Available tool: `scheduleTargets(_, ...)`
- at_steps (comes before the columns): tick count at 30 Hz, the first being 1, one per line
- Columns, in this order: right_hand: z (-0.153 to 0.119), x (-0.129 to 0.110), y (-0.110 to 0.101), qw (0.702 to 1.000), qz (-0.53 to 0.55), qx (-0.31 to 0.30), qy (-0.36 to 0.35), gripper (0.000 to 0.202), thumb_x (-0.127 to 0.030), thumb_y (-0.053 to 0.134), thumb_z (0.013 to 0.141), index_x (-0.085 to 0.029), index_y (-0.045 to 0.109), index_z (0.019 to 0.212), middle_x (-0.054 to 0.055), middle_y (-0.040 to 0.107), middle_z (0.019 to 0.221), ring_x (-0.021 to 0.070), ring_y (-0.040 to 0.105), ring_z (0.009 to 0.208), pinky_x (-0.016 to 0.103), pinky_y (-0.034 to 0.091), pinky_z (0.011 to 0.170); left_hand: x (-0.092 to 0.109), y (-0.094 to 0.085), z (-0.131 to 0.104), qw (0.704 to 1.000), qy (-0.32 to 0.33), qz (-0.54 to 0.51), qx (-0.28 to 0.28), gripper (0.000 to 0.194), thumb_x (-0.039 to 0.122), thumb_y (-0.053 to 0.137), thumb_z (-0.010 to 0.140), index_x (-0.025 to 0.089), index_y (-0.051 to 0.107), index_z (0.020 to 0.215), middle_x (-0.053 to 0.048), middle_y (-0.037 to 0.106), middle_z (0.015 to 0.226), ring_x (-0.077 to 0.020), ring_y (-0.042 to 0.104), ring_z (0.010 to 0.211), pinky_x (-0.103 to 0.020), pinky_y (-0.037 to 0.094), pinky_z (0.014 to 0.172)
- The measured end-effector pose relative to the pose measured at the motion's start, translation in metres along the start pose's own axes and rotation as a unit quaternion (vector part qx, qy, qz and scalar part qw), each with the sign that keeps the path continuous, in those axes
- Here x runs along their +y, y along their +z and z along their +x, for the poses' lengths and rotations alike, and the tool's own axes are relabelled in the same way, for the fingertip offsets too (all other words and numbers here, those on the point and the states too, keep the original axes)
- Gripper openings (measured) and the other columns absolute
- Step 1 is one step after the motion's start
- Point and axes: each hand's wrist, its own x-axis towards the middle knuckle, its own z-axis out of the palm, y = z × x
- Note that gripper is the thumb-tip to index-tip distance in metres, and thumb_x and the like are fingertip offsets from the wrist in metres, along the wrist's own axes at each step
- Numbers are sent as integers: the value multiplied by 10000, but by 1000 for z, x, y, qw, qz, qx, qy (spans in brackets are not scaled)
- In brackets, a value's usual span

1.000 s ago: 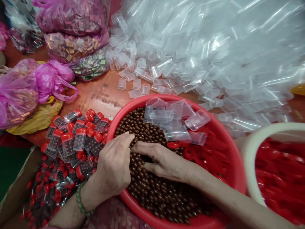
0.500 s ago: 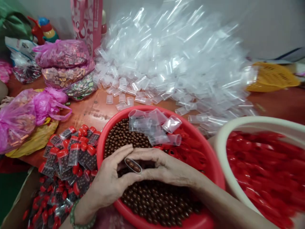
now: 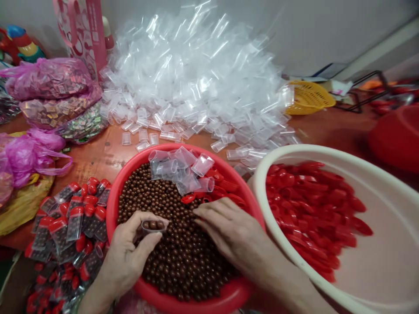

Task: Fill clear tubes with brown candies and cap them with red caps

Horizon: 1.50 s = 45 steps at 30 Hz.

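Pinching a tube (image 3: 149, 230) with left hand (image 3: 129, 248) over the tub (image 3: 113, 196); curving right hand (image 3: 231, 229) over its balls (image 3: 190, 257), with unclear grip.

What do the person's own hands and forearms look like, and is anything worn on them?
The left hand and right hand wear no gloves; no rings can be made out. No sleeve shows on the right forearm. The left forearm is mostly cut off; what it wears is unclear.
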Motion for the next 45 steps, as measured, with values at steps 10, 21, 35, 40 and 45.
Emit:
scheduleTargets(10, 10, 19, 24, 949, -241, -52, 199, 135, -310, 597, 896, -195, 550, 842, 63, 674, 698, 257, 661, 670, 323, 420, 527, 0, 11, 6, 999, 28, 44, -12, 106, 209, 607, 881, 176, 659, 967, -13, 679, 870, -133, 634, 819, -228, 476, 774)
scheduleTargets(21, 6, -9, -5, 890, 343, 75, 292, 324, -477, 681, 819, -274, 703, 1070, 52, 754, 940, 249, 733, 813, 343, 619, 677, 4, 2, 4, 998, -15, -31, -43, 154, 254, 655, 850, 148, 694, 954, -21, 678, 847, -127, 612, 769, -210, 475, 701)
scheduleTargets(35, 42, -45, 18, 740, 555, 247, 288, 150, -377, 807, 742, -280, 732, 830, 1, 735, 828, 144, 703, 734, 227, 577, 624, 1, 10, 2, 969, -68, -233, -36, 224, 280, 697, 812, 137, 634, 973, -53, 675, 892, -126, 601, 759, -261, 502, 743)
scheduleTargets(40, 27, -44, 23, 828, 405, 289, 258, 58, -303, 750, 805, -256, 717, 810, 4, 713, 815, 160, 673, 784, 281, 557, 731, -6, 13, 3, 936, -84, -340, -36, 287, 314, 777, 782, 138, 599, 923, -41, 696, 831, -114, 664, 721, -234, 547, 713)
scheduleTargets(45, 14, -38, 10, 908, 299, 243, 163, 96, -201, 731, 820, -278, 713, 875, -17, 700, 836, 147, 656, 796, 258, 544, 770, -13, 12, 3, 920, -45, -389, 26, 269, 302, 766, 808, 154, 578, 930, -17, 682, 898, -111, 690, 740, -202, 570, 647)
